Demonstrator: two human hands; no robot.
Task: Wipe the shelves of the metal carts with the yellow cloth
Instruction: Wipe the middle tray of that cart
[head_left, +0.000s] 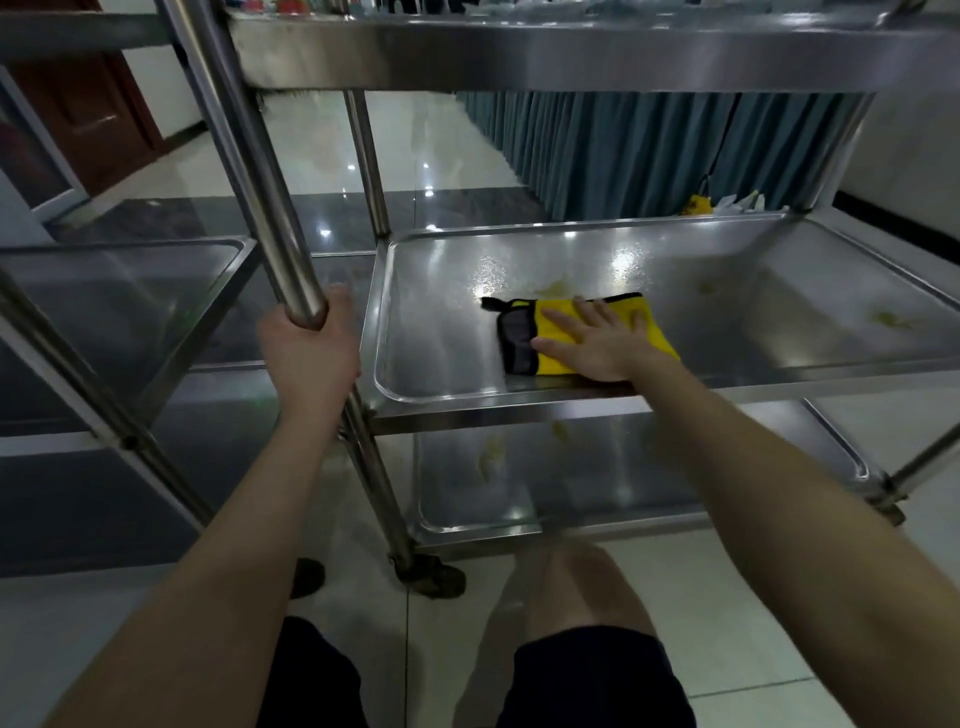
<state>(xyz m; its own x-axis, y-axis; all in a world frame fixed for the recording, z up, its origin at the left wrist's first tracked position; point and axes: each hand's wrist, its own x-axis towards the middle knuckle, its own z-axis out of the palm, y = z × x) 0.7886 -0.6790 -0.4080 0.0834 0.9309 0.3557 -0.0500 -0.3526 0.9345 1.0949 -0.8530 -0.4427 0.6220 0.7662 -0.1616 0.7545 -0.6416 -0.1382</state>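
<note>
A person's right hand (605, 345) presses flat, fingers spread, on the folded yellow cloth with a dark edge (597, 335), its length lying crosswise on the steel cart's middle shelf (779, 291); yellowish smears (891, 319) wait rightward, while the left hand (311, 348) clamps the upright post (270, 208).

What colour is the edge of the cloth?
The cloth is yellow with a black trim and a dark grey panel at its left end, seen in the head view.
</note>
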